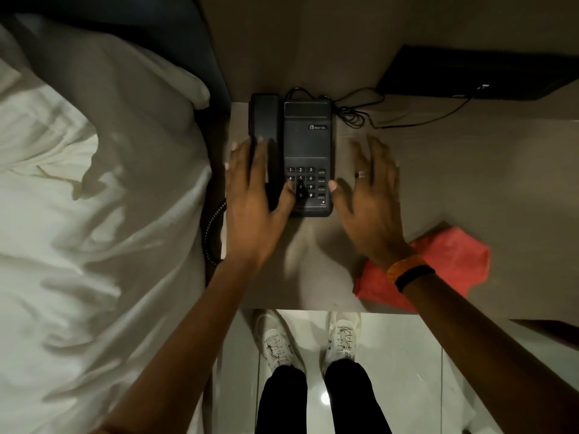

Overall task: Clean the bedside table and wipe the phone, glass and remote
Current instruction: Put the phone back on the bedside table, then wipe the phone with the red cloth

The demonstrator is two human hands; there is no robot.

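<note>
Black phone (308, 151) sat on the desk (470, 170) at its back left corner, against the wall, handset in its cradle on the left side of the phone. Left hand (253, 195) lay over the lower handset, fingers (242, 158) spread wide along the phone's left edge, thumb resting on the keypad; not gripping anything. Right hand (369, 195) was just beside the phone's right edge, fingers open and spread, slightly blurred, thumb tip touching or almost touching the phone's lower right side; ring on one finger, orange and black bands at the wrist. Red cloth (451, 261) lay crumpled on the desk near its front edge, partly under the right wrist. Thin black cord (357, 115) tangled behind the phone, running right toward a dark box (470, 70). Coiled cord (213, 230) hung between desk and bed (94, 214). White shoes (275, 339) on the tile floor below.
</note>
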